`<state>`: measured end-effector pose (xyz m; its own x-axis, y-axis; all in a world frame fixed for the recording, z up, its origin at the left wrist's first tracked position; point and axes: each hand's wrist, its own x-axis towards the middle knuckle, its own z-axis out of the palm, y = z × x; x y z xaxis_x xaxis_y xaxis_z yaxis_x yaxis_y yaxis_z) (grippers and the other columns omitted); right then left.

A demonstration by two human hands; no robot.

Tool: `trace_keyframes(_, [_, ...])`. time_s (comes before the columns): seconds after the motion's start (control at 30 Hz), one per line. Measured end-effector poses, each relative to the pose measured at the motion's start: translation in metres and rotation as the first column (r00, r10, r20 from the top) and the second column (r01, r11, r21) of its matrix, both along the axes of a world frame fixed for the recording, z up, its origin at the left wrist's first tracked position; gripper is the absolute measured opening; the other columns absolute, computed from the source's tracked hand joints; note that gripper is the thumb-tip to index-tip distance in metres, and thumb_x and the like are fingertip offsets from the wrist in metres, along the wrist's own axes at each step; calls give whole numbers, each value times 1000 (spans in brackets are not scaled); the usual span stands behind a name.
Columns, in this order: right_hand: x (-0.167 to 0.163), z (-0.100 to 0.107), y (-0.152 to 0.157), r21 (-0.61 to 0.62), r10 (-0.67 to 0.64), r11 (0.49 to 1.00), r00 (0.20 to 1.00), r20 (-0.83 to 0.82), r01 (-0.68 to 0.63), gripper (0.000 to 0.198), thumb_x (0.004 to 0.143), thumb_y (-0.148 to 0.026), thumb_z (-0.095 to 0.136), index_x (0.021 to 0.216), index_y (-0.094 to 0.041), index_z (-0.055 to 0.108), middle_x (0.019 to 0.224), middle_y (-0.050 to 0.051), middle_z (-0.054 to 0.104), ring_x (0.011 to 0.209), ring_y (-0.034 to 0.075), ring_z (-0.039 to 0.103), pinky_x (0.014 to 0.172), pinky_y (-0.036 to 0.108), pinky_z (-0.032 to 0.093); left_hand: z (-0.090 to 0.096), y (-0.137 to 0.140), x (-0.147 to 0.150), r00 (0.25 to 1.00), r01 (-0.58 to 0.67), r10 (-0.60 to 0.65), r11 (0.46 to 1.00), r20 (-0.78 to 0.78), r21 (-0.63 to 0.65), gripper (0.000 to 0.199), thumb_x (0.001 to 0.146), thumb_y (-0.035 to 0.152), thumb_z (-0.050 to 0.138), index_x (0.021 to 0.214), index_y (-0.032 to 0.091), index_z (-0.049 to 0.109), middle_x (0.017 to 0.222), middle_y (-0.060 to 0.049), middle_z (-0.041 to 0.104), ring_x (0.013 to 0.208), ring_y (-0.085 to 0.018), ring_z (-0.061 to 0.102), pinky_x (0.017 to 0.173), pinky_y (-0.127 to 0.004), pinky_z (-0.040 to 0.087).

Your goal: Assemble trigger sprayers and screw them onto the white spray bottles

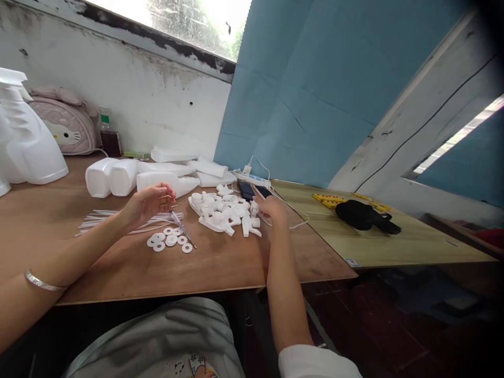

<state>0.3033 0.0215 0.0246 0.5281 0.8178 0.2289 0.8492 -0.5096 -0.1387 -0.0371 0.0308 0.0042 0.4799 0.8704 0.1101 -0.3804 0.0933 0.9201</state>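
My left hand (154,201) is raised over the table, its fingers loosely bent and apart, with nothing visible in them. Just below it is a slim screwdriver-like tool (183,229) with a clear handle; its tip points toward me across several white ring washers (171,240). Thin white tubes (98,219) lie beneath and beside the left wrist. My right hand (271,206) reaches to the right edge of a pile of white spray trigger heads (220,210). Its visible fingers are stretched out beside one trigger head (254,208), over a dark phone-like object (248,190).
White empty-looking bottles (165,176) lie behind the pile. Spray bottles (31,136) stand at the left by a pink bag (63,123) and a dark bottle (110,139). A power strip (254,180) with cables sits at the back. A black object (364,215) rests on the right-hand table.
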Motion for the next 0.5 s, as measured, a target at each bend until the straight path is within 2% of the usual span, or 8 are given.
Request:
trace_keyframes(0.1, [-9, 7, -4, 115, -54, 992, 998, 30, 50, 52, 86, -48, 32, 97, -7, 62, 92, 24, 63, 87, 29, 60, 65, 33, 40, 1, 1, -1, 1000, 13, -13, 1000, 8, 22, 13, 70, 26, 56, 77, 16, 52, 78, -1, 53, 74, -13, 51, 66, -25, 43])
trace_keyframes(0.17, [-21, 10, -5, 255, -50, 966, 997, 60, 33, 50, 88, -44, 28, 93, -9, 63, 90, 22, 63, 85, 29, 60, 64, 32, 38, 6, 1, -3, 1000, 12, -13, 997, 12, 72, 12, 70, 24, 56, 76, 16, 51, 76, -1, 53, 72, -12, 51, 65, -24, 42])
trace_keyframes(0.27, [-45, 9, -5, 454, 52, 884, 988, 148, -115, 44, 89, -39, 28, 85, -13, 63, 77, 14, 65, 71, 22, 59, 59, 28, 33, 22, -1, -9, 994, -61, 49, 990, 98, 129, 10, 69, 23, 55, 73, 16, 50, 70, 0, 51, 67, -11, 49, 65, -25, 42])
trace_keyframes(0.37, [-70, 3, -5, 520, 160, 808, 952, 259, -277, 42, 90, -36, 28, 77, -14, 61, 67, 9, 62, 59, 17, 54, 54, 25, 25, 47, -2, -26, 940, -266, 233, 958, 250, 108, 8, 68, 22, 52, 71, 17, 46, 64, 2, 46, 60, -9, 46, 60, -24, 40])
trace_keyframes(0.4, [-78, 1, -6, 519, 203, 786, 933, 296, -336, 41, 89, -34, 28, 74, -14, 61, 65, 8, 61, 57, 15, 52, 53, 25, 22, 55, -1, -36, 900, -375, 333, 920, 280, 112, 8, 67, 21, 51, 71, 17, 45, 63, 3, 45, 59, -9, 44, 58, -24, 39])
trace_keyframes(0.43, [-84, -2, -7, 509, 254, 762, 909, 332, -399, 40, 89, -33, 29, 72, -14, 60, 63, 7, 60, 56, 14, 50, 52, 25, 20, 62, 1, -48, 842, -503, 449, 854, 298, 135, 7, 67, 19, 50, 71, 17, 44, 63, 3, 44, 59, -9, 44, 57, -23, 38])
trace_keyframes(0.47, [-89, -5, -7, 502, 289, 743, 889, 356, -443, 40, 88, -33, 30, 69, -15, 59, 61, 6, 59, 54, 13, 49, 51, 25, 18, 68, 3, -63, 757, -640, 576, 749, 309, 169, 8, 66, 16, 49, 72, 17, 43, 65, 2, 44, 60, -9, 44, 57, -22, 37])
trace_keyframes(0.5, [-93, -7, -8, 486, 324, 729, 868, 375, -482, 39, 87, -32, 30, 67, -15, 59, 59, 6, 58, 52, 13, 47, 50, 25, 17, 73, 6, -80, 639, -768, 701, 601, 316, 220, 10, 66, 14, 49, 74, 17, 43, 67, 2, 45, 63, -8, 45, 58, -21, 36])
